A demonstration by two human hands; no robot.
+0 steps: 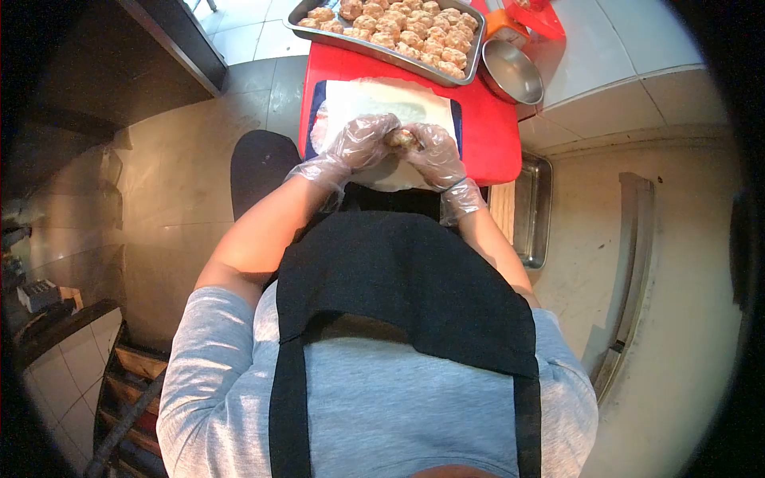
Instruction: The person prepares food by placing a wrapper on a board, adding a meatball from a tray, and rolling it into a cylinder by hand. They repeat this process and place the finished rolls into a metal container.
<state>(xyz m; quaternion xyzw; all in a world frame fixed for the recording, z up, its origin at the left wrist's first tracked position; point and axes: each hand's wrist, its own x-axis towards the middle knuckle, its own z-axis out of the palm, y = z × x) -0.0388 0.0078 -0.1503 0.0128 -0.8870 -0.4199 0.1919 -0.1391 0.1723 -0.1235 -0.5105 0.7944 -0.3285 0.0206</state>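
Observation:
Both my hands wear clear plastic gloves and meet over a white sheet (343, 97) on the red table. Between their fingers is a small lumpy ball (402, 139) of pale, orange-flecked mixture that looks like a meatball. My left hand (365, 142) closes on it from the left, fingers curled. From the other side my right hand (437, 155) grips it, with fingers bent around it; part of the ball is hidden by the gloves. Just beyond, a metal tray (370, 54) holds many similar lumpy balls (410, 36) in rows.
Under the sheet, dark blue edges show on the red table (490, 147). A steel bowl (512, 72) stands at the tray's right, near an orange container (507, 29). Below the table's right side is a metal pan (535, 211). A dark rounded seat-like shape (263, 167) is at left.

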